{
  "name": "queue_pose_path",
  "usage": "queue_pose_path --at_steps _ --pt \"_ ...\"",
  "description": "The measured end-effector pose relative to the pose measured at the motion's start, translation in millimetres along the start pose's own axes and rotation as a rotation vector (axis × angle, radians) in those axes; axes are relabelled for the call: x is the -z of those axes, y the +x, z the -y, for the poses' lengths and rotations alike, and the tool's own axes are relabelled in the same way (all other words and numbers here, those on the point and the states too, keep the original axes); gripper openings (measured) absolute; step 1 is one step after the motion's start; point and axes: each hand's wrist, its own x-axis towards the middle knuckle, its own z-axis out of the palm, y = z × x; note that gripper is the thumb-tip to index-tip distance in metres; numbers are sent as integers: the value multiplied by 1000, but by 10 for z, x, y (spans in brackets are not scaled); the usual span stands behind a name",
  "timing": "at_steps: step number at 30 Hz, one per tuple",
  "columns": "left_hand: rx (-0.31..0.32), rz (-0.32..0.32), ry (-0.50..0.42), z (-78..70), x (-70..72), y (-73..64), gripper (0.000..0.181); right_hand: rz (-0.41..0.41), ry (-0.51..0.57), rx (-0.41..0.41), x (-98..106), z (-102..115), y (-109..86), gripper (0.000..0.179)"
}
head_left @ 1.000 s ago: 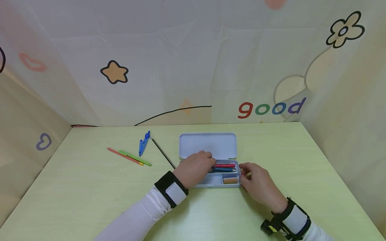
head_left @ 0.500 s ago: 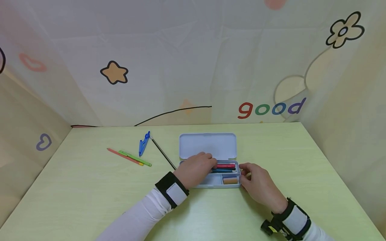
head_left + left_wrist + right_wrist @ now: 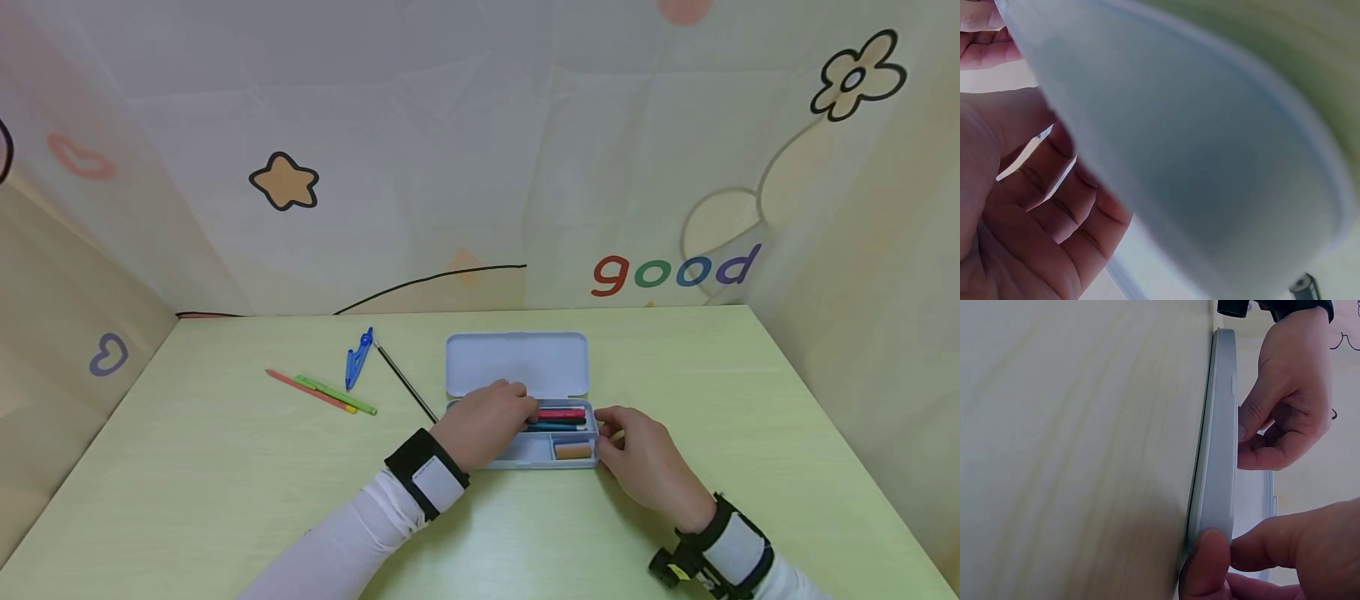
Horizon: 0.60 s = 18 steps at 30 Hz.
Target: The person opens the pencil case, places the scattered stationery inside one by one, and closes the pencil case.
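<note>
An open pale blue pencil case lies at mid-table, lid folded back. Over its long compartment, the left hand has curled fingers down among the pens; its fingertips are hidden, so I cannot tell what they pinch. A red pen and a blue pen stick out to the right of that hand, a dark one beside them. A tan block sits in the small front compartment. The right hand grips the case's right end, its thumb on the wall in the right wrist view.
To the left on the table lie an orange pencil, a green pen, a blue compass and a dark pencil whose near end runs behind the left hand. A printed cloth backdrop rises at the table's far edge.
The blue and dark pens in the case have shifted slightly against each other under the left hand. Both hands stay almost where they were, and the loose items have not moved.
</note>
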Motion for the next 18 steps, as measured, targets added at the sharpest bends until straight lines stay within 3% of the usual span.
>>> queue_pose_path --at_steps 18 --pt "7 -3 -43 8 -18 -5 14 -1 -6 -6 -2 9 3 40"
